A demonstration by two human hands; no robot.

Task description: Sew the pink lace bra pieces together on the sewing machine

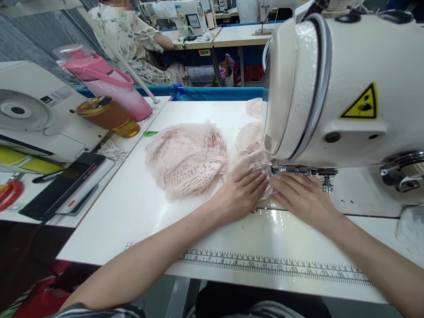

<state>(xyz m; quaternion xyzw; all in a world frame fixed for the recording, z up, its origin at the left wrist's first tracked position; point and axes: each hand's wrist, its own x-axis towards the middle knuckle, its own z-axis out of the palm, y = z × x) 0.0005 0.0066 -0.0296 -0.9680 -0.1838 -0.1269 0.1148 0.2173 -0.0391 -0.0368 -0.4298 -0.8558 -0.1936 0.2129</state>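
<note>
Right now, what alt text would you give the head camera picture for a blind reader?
A person's left hand and right hand press pink lace fabric flat under the head of a white sewing machine on a white table. A pink bottle and an amber cup sit at the left.

The sewing machine [347, 88] stands on the right side of the table [132, 212]. Both hands lie flat on a piece of lace [253, 165], under the machine's left end. The left hand [240, 192] is on the left and the right hand [303, 196] is on the right (their fingertips almost meet). A lace pile [185, 159] lies to the left of the hands. A small clip [150, 133] lies just left of the pile. A ruler strip [271, 265] runs along the near edge of the table. On the far left sits another machine [33, 119]. A cup [106, 115] is beside it, and a bottle [109, 84] is just behind the cup. A flat panel [66, 185] lies in front of them. A person [132, 39] sits far behind, at another table.
</note>
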